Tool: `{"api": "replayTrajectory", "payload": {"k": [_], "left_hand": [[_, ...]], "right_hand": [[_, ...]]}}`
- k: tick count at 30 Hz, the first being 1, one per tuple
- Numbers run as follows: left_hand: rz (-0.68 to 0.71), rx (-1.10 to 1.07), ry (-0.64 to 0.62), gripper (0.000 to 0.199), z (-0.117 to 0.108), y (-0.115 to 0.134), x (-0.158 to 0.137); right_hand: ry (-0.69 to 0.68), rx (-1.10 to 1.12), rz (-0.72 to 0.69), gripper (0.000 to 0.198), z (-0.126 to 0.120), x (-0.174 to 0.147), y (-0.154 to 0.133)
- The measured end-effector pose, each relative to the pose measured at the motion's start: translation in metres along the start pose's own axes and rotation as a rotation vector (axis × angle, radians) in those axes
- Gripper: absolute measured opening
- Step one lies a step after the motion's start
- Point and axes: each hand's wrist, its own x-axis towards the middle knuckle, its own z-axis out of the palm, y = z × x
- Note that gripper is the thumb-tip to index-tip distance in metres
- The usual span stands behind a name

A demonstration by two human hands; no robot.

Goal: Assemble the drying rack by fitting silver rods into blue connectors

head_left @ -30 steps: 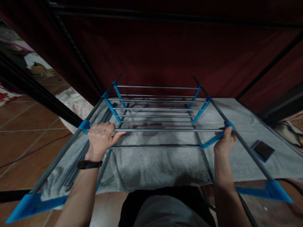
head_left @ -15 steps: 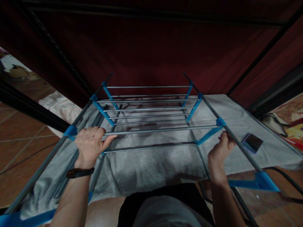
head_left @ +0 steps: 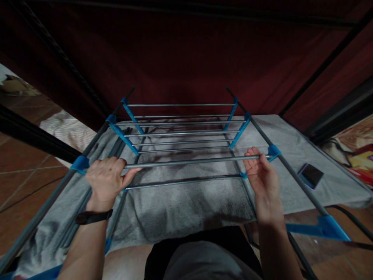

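A rack of grey metal tubes with blue plastic connectors lies before me, several crossbars spanning its two sides. My left hand (head_left: 105, 179) is closed over the left end of the nearer upper crossbar (head_left: 189, 161), beside a blue connector (head_left: 79, 163). At the crossbar's other end, my right hand (head_left: 266, 184) holds it with the fingers behind and the thumb in front, palm toward me. Just right of those fingers is the right blue connector (head_left: 274, 151), on the side tube (head_left: 300, 184). A lower crossbar (head_left: 186, 181) runs beneath.
The rack rests on a grey blanket (head_left: 180, 202). Loose grey tubes (head_left: 77, 217) lie at the left. A phone (head_left: 311, 175) lies right of the rack. Dark red panels (head_left: 186, 58) stand behind, and tiled floor (head_left: 20, 167) shows at left.
My right hand has moved up and left from below the right connector onto the crossbar's right end. My left hand keeps its grip, shifting slightly left in view.
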Motion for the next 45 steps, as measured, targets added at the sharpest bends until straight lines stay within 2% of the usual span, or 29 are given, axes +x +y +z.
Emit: {"api": "replayTrajectory", "payload": {"k": [5,10,23,30,38,45], "left_hand": [[0.011,-0.019,0.007,0.039,0.000,-0.001,0.001],[0.007,-0.025,0.006,0.040,0.000,-0.002,0.000],[0.012,-0.025,0.030,0.041,0.002,-0.003,0.001],[-0.045,-0.049,-0.087,0.044,-0.001,-0.003,-0.001],[-0.043,-0.073,-0.081,0.044,-0.003,-0.003,0.001],[-0.097,-0.149,-0.104,0.048,-0.006,0.000,0.003]], "right_hand": [[-0.029,0.015,-0.108,0.014,0.007,-0.006,0.001],[-0.026,0.003,-0.151,0.009,0.013,-0.011,0.003],[0.028,-0.042,-0.169,0.014,0.009,-0.010,0.006],[0.061,-0.059,-0.156,0.018,0.010,-0.011,0.006],[0.028,-0.052,-0.173,0.011,0.010,-0.012,0.006],[0.039,-0.004,-0.161,0.019,0.011,-0.013,0.007]]}}
